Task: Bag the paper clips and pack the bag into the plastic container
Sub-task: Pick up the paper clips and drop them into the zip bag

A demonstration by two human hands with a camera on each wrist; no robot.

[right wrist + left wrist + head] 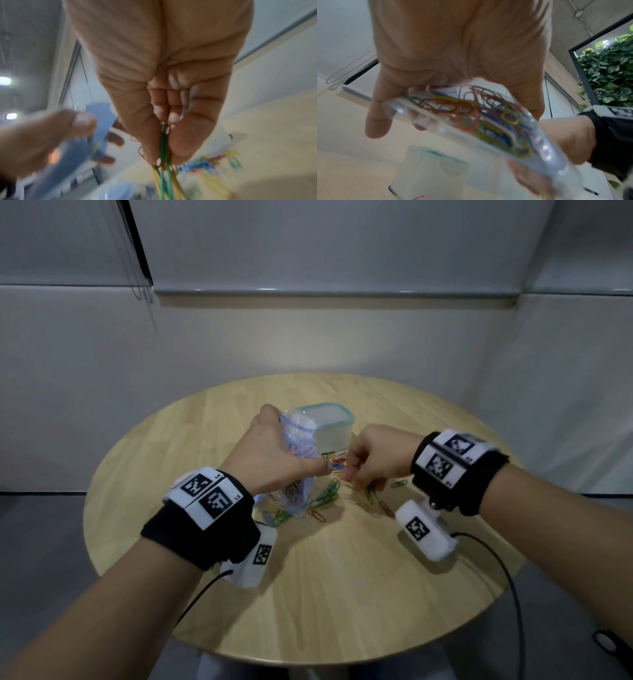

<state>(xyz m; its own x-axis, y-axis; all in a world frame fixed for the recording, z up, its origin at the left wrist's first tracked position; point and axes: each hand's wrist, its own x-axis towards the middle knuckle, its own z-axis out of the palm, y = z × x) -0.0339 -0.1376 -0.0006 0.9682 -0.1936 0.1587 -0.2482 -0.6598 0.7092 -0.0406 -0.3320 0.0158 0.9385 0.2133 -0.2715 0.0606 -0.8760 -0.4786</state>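
Right hand (376,455): pinching a bunch of paper clips (164,148), green and yellow.
Left hand (274,453): gripping the bag (488,121), partly filled.
Container (330,424): at 12 o'clock behind the bag, lid on.
Loose clips (323,498): on the table (342,594), below both hands.
Risk: bag mouth sags shut; tangled clips snag the rim and spill.

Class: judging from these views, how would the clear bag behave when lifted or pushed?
Probably floppy: the bag sags and creases in the left hand. Likely bottom-heavy, since paper clips pile inside. Its glossy film may be slippery.
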